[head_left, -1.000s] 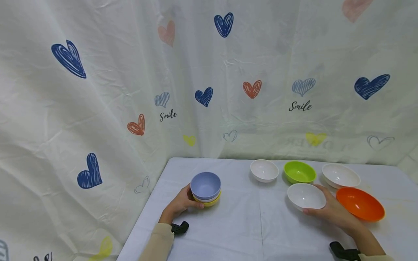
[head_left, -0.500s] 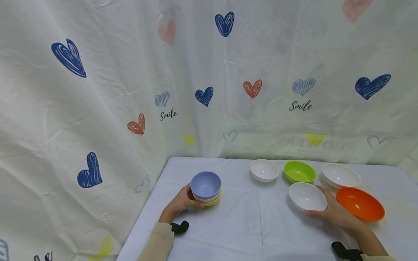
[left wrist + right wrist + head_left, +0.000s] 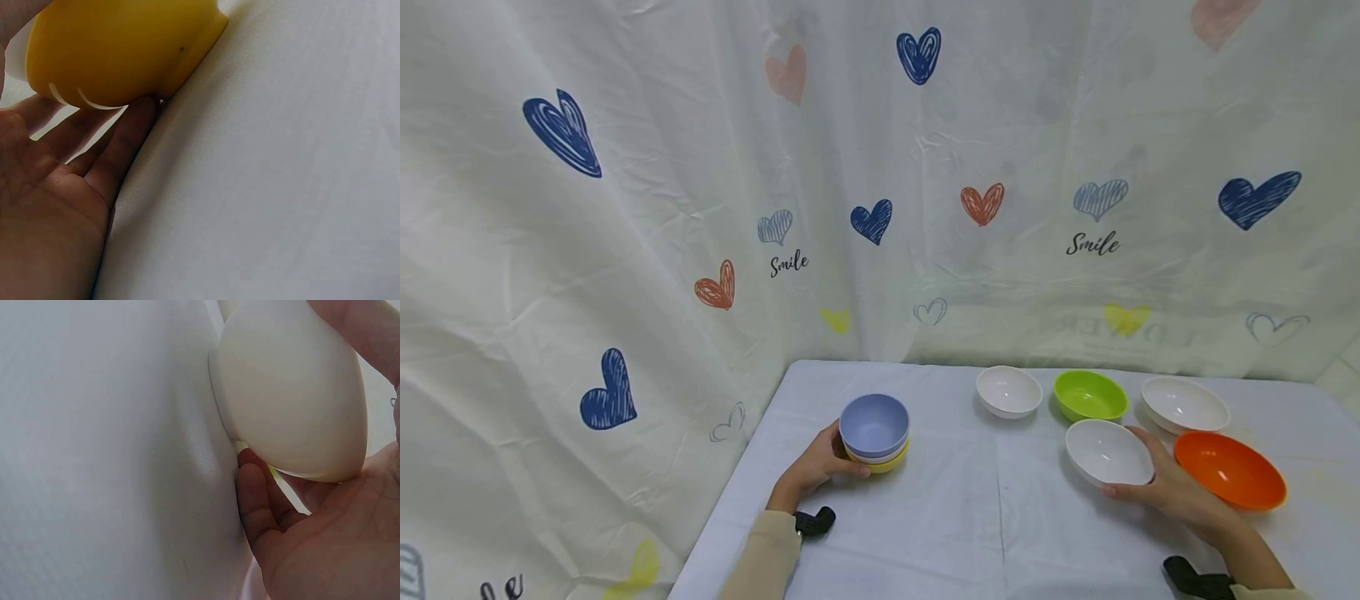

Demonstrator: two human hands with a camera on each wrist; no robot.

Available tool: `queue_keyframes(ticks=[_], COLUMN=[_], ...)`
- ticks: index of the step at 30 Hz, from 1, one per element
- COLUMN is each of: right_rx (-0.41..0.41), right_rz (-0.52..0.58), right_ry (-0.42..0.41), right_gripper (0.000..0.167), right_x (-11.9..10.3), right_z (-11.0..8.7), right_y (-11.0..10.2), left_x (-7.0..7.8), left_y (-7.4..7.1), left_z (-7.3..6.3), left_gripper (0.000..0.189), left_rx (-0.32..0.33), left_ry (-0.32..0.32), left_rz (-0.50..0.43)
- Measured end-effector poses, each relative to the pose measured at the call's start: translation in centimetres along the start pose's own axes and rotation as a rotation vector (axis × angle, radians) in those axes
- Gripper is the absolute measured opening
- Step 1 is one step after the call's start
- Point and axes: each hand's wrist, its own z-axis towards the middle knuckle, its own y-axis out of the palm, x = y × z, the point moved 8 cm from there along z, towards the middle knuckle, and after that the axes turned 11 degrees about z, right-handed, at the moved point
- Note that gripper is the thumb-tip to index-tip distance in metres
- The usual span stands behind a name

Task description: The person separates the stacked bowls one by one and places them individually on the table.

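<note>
My left hand (image 3: pixel 820 464) holds a stack of nested bowls at the table's left, thumb on the near side and fingers behind. A light-blue bowl (image 3: pixel 874 425) is on top, a whitish rim shows beneath it, and a yellow bowl (image 3: pixel 889 464) is lowest. In the left wrist view the yellow bowl (image 3: pixel 125 50) stands on the cloth, the fingers against its side. My right hand (image 3: pixel 1176 492) grips a white bowl (image 3: pixel 1108 452) by its side, thumb in front and fingers behind. The right wrist view has this white bowl (image 3: pixel 287 387) with its base at the cloth.
Behind the right hand stand a small white bowl (image 3: pixel 1009 392), a green bowl (image 3: pixel 1088 396) and a wide white bowl (image 3: pixel 1183 405). An orange bowl (image 3: pixel 1228 469) sits close to the right hand's outer side. A heart-printed curtain (image 3: pixel 1015 275) hangs behind the white-covered table (image 3: pixel 940 533).
The right hand has shifted slightly to the right with the white bowl. The left hand and its stack stay in place; the head view has moved a touch.
</note>
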Motion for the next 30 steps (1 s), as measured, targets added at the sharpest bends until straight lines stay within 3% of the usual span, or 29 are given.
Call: queue_keyframes(ticks=[13,30], right_rx=[-0.008,-0.008], right_rz=[-0.001,-0.058], right_ry=[-0.001,0.017], right_gripper=[0.125,0.130], right_x=[0.0,-1.2], right_z=[0.0,-0.5], right_y=[-0.1,-0.3], left_x=[-0.4,-0.2], left_y=[0.0,-0.1], left_z=[0.2,0.1], left_gripper=[0.100,0.101], left_rx=[0.008,0.005], left_ry=[-0.026,-0.010], left_rz=[-0.008,0.005])
